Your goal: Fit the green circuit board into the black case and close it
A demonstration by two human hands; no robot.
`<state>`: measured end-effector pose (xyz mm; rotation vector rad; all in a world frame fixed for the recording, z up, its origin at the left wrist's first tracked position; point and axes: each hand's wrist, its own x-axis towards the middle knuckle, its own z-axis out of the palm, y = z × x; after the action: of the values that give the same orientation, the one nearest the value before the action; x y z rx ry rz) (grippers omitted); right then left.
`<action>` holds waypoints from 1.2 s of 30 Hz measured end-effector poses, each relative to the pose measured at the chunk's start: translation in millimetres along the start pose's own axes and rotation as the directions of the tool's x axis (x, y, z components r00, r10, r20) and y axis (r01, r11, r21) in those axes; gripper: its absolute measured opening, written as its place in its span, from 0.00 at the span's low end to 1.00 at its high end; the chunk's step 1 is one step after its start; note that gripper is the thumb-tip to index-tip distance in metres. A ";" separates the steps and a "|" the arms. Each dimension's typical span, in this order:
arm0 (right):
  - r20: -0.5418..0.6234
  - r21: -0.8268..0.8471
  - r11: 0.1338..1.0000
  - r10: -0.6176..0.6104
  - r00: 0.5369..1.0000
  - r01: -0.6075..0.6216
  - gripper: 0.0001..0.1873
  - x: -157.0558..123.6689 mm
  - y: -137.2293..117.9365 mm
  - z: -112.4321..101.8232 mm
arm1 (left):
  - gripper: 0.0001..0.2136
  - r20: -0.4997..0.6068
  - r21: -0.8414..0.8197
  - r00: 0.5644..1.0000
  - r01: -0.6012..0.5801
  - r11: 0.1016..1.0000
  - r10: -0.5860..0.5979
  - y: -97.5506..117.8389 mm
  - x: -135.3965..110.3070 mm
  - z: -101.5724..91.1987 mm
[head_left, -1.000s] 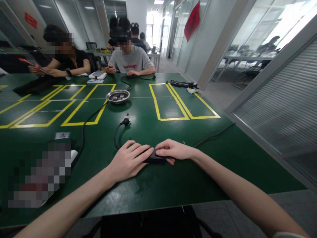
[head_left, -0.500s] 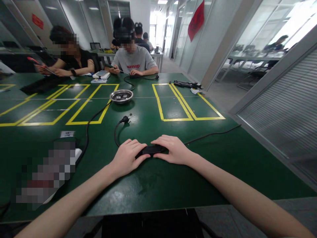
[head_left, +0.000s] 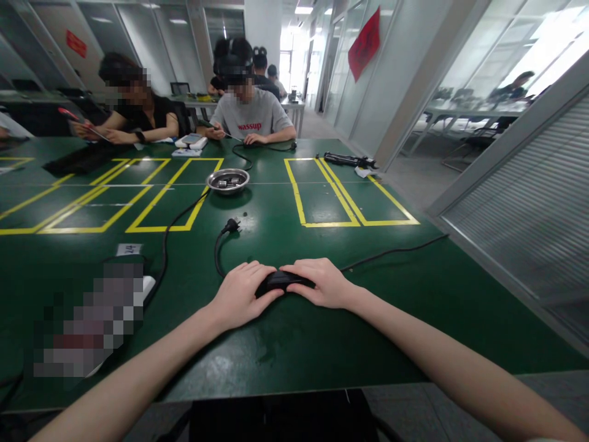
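A black power adapter [head_left: 278,281] lies low over the green table, directly in front of me. My left hand [head_left: 242,293] is closed round its left end, fingers behind and thumb in front. At the other end my right hand [head_left: 323,282] grips it the same way, and my fingertips nearly meet on top. The covered ends of the adapter are hidden. From beside my left hand a short cord curves up to a black mains plug [head_left: 232,226]. Beyond my right hand a thin black cable [head_left: 396,250] runs off to the right.
A metal bowl [head_left: 227,182] with small metal parts stands ahead. To the left are a blurred device with a white edge [head_left: 148,288] and a number card [head_left: 129,249]. A black folded tripod-like item [head_left: 347,160] lies far right. Two people [head_left: 253,113] [head_left: 138,116] work across the table.
The adapter has turned a little in my hands, showing a more rounded, glossier face. My hands stay at its two ends. The view has shifted slightly.
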<state>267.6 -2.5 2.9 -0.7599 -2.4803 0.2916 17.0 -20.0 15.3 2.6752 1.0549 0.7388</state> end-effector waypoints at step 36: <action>-0.555 0.010 0.534 0.706 0.439 -0.845 0.30 -53.6 151.0 -82.1 | 0.08 -0.009 -0.271 0.991 -0.129 0.954 0.131 -2.2 -3.7 -1.6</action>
<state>419.1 94.6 -2.9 -1.8580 -1.5030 0.0394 12.6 -20.9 14.6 2.5249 0.7204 0.8284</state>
